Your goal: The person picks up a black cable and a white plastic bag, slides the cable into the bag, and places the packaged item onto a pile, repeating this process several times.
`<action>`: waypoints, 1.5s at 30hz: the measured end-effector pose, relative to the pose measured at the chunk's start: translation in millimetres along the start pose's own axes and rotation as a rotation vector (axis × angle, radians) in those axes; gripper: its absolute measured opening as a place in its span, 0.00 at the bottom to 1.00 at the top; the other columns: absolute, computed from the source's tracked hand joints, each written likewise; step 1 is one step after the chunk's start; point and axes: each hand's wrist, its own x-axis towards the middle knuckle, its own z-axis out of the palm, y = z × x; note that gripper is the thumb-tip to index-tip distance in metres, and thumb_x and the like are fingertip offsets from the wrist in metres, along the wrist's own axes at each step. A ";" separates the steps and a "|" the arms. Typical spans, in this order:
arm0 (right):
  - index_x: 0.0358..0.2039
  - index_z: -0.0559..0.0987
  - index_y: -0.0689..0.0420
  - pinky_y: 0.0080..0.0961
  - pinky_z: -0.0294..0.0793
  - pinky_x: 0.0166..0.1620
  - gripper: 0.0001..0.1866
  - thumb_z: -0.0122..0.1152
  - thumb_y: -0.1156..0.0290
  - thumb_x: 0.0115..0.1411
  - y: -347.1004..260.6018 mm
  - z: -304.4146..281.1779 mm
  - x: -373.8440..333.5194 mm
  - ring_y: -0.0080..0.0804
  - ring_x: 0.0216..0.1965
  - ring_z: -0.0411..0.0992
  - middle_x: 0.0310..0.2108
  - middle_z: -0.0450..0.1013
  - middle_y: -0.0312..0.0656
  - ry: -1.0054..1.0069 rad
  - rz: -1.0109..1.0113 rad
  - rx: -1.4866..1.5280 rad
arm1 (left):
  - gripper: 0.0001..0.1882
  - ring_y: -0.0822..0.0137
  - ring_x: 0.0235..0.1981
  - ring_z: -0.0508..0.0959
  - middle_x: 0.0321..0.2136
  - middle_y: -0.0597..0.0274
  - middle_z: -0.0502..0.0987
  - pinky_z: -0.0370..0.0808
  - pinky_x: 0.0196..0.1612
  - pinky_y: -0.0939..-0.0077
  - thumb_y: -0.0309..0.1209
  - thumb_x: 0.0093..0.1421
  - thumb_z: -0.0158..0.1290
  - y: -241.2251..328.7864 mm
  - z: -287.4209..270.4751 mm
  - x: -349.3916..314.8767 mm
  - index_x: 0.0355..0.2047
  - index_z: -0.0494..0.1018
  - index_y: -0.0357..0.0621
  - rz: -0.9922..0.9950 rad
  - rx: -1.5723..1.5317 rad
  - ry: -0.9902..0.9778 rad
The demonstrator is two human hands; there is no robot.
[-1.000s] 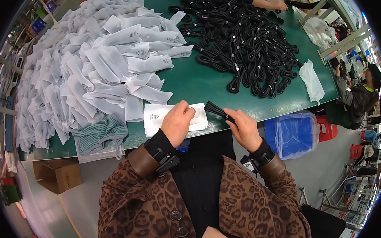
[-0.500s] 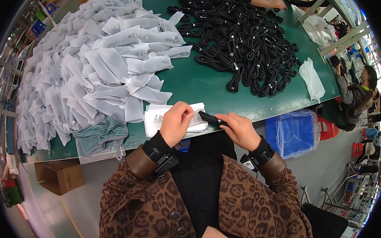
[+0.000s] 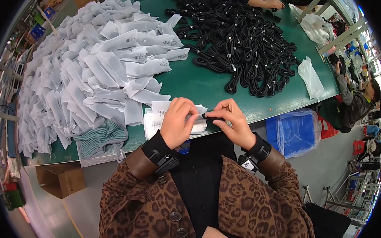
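My left hand pinches the open end of a white translucent bag on top of a small stack of flat bags at the table's near edge. Close beside it, my right hand is closed around a bundled black cable. The cable's end meets the bag's mouth by my left fingertips; most of the cable is hidden by my hands. A large heap of filled white bags lies to the left. Toward the far right is a pile of bundled black cables.
A striped green glove lies at the near left edge of the green table. One loose bag rests at the right. Below stand a plastic-lined blue bin and a cardboard box. Another person's hand reaches over the far side.
My right hand has moved left and slightly up, bringing the cable's end to the bag's mouth. The top bag has lifted and shifted on the stack under my left hand.
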 end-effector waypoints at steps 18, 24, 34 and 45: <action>0.48 0.77 0.57 0.25 0.74 0.32 0.16 0.63 0.75 0.58 -0.4 -25.7 46.1 0.31 0.29 0.73 0.34 0.70 0.43 0.253 0.111 -0.361 | 0.07 0.68 0.48 0.75 0.46 0.62 0.77 0.73 0.50 0.69 0.29 0.65 0.52 -7.2 -84.5 55.5 0.41 0.75 0.42 -0.418 -1.049 0.112; 0.43 0.74 0.58 0.38 0.74 0.31 0.13 0.63 0.71 0.59 61.3 -35.6 22.2 0.46 0.30 0.74 0.33 0.70 0.48 0.102 0.244 -0.810 | 0.14 0.67 0.46 0.77 0.45 0.61 0.77 0.73 0.50 0.71 0.29 0.65 0.52 -15.3 -128.6 61.7 0.49 0.72 0.38 -0.134 0.144 0.711; 0.46 0.68 0.61 0.35 0.74 0.35 0.17 0.60 0.76 0.58 52.7 -22.7 -12.2 0.48 0.30 0.73 0.34 0.72 0.51 0.274 0.420 -0.352 | 0.05 0.59 0.32 0.76 0.28 0.58 0.70 0.73 0.35 0.71 0.26 0.57 0.58 -16.6 7.6 -11.9 0.32 0.73 0.39 0.065 0.227 -0.171; 0.49 0.74 0.60 0.31 0.72 0.33 0.20 0.65 0.78 0.55 -0.2 -12.2 -23.7 0.44 0.32 0.73 0.33 0.72 0.46 -0.034 -0.016 -0.368 | 0.05 0.55 0.29 0.74 0.28 0.55 0.72 0.72 0.34 0.66 0.23 0.57 0.57 -17.9 6.7 -15.4 0.31 0.71 0.38 -0.284 -0.028 -0.122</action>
